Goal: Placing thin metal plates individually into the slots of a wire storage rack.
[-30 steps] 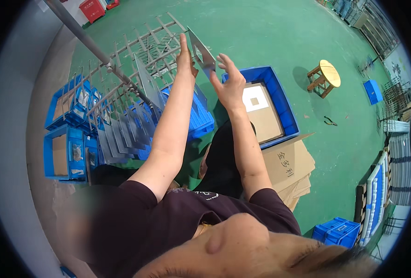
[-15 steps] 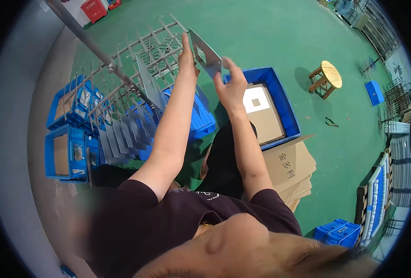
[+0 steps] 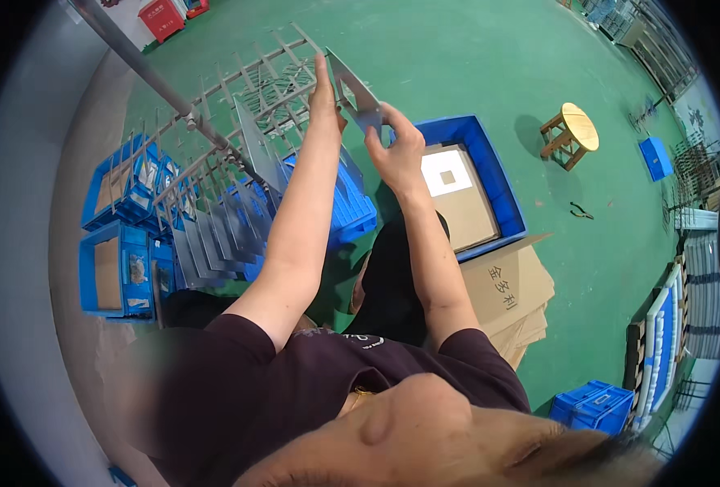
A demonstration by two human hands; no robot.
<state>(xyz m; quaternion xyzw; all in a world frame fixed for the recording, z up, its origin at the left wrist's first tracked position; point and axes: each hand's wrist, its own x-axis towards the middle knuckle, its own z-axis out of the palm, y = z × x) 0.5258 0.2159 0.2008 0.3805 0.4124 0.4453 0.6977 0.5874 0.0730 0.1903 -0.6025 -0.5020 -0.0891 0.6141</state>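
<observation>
Both my hands are at a thin grey metal plate (image 3: 357,99) with a square cut-out, held upright and tilted at the rack's right end. My left hand (image 3: 325,97) lies along its left edge, one finger stretched upward; the other fingers are partly hidden. With thumb and fingers my right hand (image 3: 399,148) grips its near right corner. Left of my left arm stands a metal rack (image 3: 214,154) of bars and prongs, with several similar plates (image 3: 214,239) hanging in a row. To the right, a white square-holed sheet (image 3: 447,172) lies on cardboard inside a blue crate (image 3: 502,191).
Stacked blue crates (image 3: 116,268) stand left of the rack, and another blue crate (image 3: 352,207) is beneath it. Flat cardboard sheets (image 3: 506,284) lie by my right elbow. Farther right are a wooden stool (image 3: 579,127), pliers (image 3: 581,212) and a closed blue box (image 3: 591,406).
My right hand has shifted slightly left, and its fingers have closed in on the plate's corner. My left hand and the plate have barely moved.
</observation>
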